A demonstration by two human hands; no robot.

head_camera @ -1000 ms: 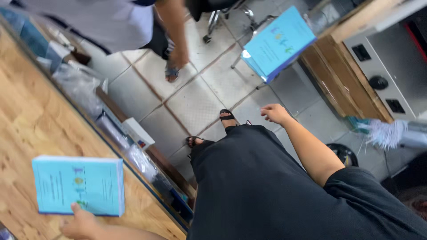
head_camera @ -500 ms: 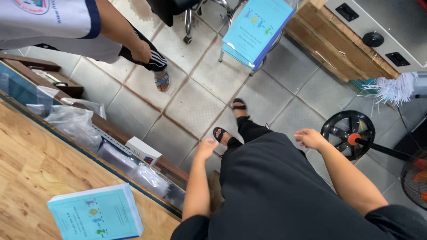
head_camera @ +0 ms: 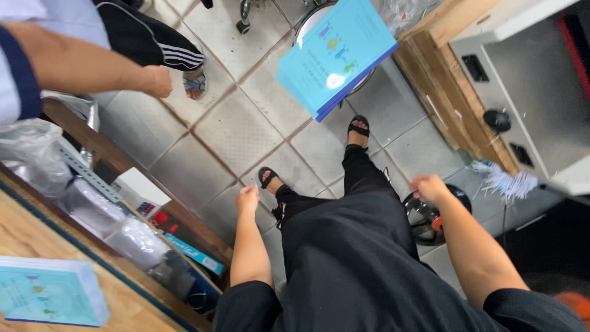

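My left hand point(head_camera: 247, 200) hangs at my side with its fingers curled loosely, holding nothing, above the tiled floor point(head_camera: 227, 132). My right hand point(head_camera: 429, 187) is also empty and loosely closed, near a black fan point(head_camera: 424, 218) on the floor. A stack of light blue booklets point(head_camera: 49, 291) lies on the wooden table point(head_camera: 123, 304) at lower left, apart from both hands. A second stack of blue booklets point(head_camera: 335, 52) rests on a round stool ahead of my feet. I wear black clothes and black sandals.
Another person stands at upper left, with an arm point(head_camera: 92, 67) in a white sleeve and a sandalled foot point(head_camera: 195, 83). Plastic-wrapped packs point(head_camera: 92, 206) and small boxes fill the shelf under the table. A wooden counter with a steel appliance point(head_camera: 528, 104) stands at right.
My left hand let go of the booklets on the table and dropped to my side. I have walked forward; the stool with booklets and the fan are nearer.
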